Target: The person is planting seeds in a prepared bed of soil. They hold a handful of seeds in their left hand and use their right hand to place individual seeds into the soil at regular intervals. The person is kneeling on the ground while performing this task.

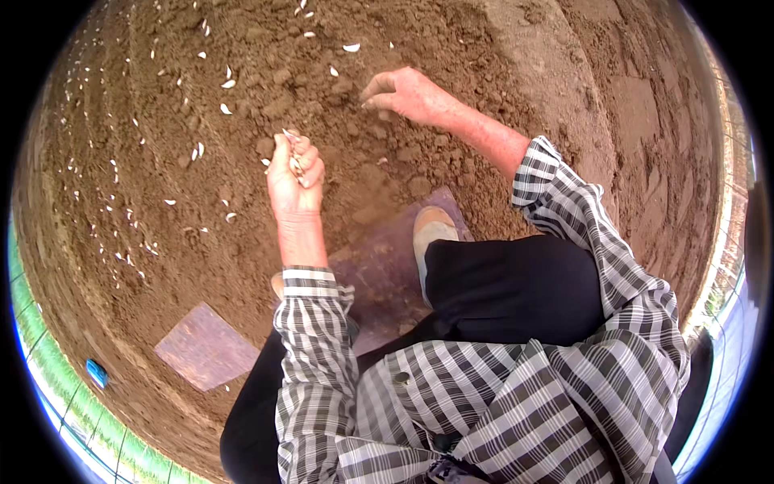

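Note:
My left hand (296, 172) is curled, palm up, around several pale garlic cloves (295, 164); one clove sticks up between thumb and forefinger. To its upper right, my right hand (393, 97) hovers over or touches the crumbly brown soil (387, 139), its fingers bent and slightly blurred. Whether anything is between those fingertips cannot be told. Separate white cloves lie on the soil near the hands, among them one at the top (351, 48) and one left of my left hand (225, 109).
Many more cloves dot the bed at the left. A worn reddish board (393, 260) lies under my shoe (434, 227); a smaller board (207, 346) lies lower left. A blue object (97, 373) sits near the bed's edge, beside wire fencing and grass. A smoother soil strip (544, 66) runs at the right.

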### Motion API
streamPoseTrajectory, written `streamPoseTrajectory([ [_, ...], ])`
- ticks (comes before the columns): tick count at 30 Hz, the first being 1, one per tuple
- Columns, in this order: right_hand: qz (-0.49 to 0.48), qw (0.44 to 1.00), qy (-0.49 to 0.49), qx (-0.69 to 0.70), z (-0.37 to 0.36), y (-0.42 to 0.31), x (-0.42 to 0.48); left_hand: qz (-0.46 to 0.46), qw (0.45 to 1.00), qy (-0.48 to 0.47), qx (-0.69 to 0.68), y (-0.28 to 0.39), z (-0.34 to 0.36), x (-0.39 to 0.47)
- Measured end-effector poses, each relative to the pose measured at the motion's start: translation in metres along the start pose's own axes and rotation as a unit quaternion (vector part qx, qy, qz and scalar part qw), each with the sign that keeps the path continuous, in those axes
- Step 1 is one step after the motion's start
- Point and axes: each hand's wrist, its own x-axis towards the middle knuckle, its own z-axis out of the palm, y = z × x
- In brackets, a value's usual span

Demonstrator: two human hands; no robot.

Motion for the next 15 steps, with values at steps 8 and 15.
streamPoseTrajectory([
  [8,-0.138,0.941,-0.075,-0.301,0.030,0.031,0.000,-0.026,0.995,-0.017,-0.091,-0.011,-0.015,0.011],
  [15,-0.221,0.816,-0.056,-0.531,0.057,0.050,0.013,-0.031,0.996,0.006,-0.088,-0.014,-0.019,0.011],
])
